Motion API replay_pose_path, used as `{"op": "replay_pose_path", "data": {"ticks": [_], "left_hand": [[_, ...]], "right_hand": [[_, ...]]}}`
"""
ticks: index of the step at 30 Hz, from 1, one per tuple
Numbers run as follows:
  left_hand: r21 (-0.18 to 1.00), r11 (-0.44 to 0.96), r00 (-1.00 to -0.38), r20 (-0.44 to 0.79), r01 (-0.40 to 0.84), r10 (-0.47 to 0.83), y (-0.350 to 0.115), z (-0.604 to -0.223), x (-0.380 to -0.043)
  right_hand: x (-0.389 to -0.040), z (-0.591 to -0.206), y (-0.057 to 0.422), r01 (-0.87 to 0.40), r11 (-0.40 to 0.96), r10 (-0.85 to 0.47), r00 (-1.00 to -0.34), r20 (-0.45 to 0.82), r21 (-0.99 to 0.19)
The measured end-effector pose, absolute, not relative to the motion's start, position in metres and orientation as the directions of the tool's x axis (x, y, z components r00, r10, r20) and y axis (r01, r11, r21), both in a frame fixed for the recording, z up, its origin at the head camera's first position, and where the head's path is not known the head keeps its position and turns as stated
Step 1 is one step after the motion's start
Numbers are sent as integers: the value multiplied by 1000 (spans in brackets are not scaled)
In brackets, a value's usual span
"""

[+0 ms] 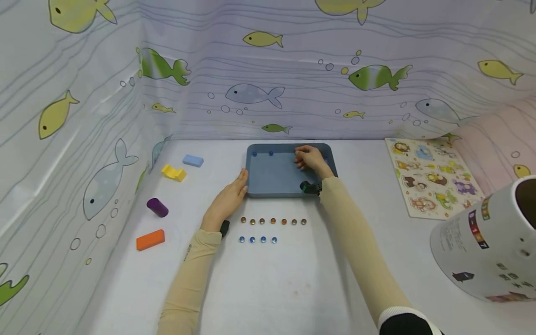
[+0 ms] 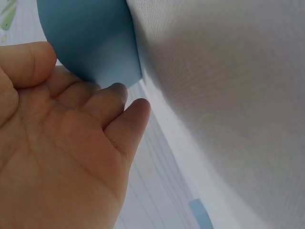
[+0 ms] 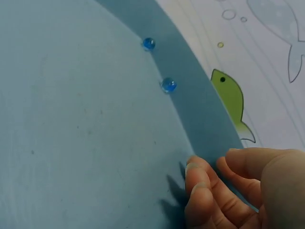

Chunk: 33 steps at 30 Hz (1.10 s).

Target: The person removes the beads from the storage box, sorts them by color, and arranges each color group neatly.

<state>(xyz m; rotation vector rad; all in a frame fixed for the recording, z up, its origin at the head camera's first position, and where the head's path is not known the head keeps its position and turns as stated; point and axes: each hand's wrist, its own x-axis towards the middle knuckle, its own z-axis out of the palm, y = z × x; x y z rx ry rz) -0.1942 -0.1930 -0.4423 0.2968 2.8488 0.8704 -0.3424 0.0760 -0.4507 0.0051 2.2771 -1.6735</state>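
Note:
A shallow blue-grey tray (image 1: 276, 194) lies on the white table. My left hand (image 1: 228, 200) rests against its left side with fingers extended; in the left wrist view the fingertips (image 2: 138, 107) are beside the tray's wall (image 2: 95, 43). Over the tray's far right part is my right hand (image 1: 311, 160), fingers bent and fingertips by the far wall. Whether anything sits between its thumb and fingers (image 3: 199, 200) is hidden. Two blue glass marbles (image 3: 168, 85) lie along the tray's far wall, left of this hand. A bluish spot shows right of the hand, too small to tell.
In front of the tray are a row of several amber marbles (image 1: 273, 221) and a row of several blue marbles (image 1: 263, 239). Blue (image 1: 193, 160), yellow (image 1: 173, 173), purple (image 1: 157, 207) and orange blocks (image 1: 150, 239) lie left. A sticker sheet (image 1: 435, 179) and white cylinder (image 1: 477, 251) stand right.

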Motion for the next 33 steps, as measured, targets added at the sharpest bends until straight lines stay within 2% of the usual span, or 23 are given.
{"op": "replay_pose_path", "data": {"ticks": [5,18,33], "left_hand": [[558,816,-972,-70,150,226,-191,-446,-196],[562,815,-971,-78,143,224,-191,-445,-196],[560,814,-971,-63,157,231,-191,-445,-195]], "right_hand": [[-342,-453,79,187,330,-167,-953,-252,-925],[-338,-452,81,121,530,-163,-957,-241,-839],[-332,-442,92,114,440,-242,-940,-240,-891]]}}
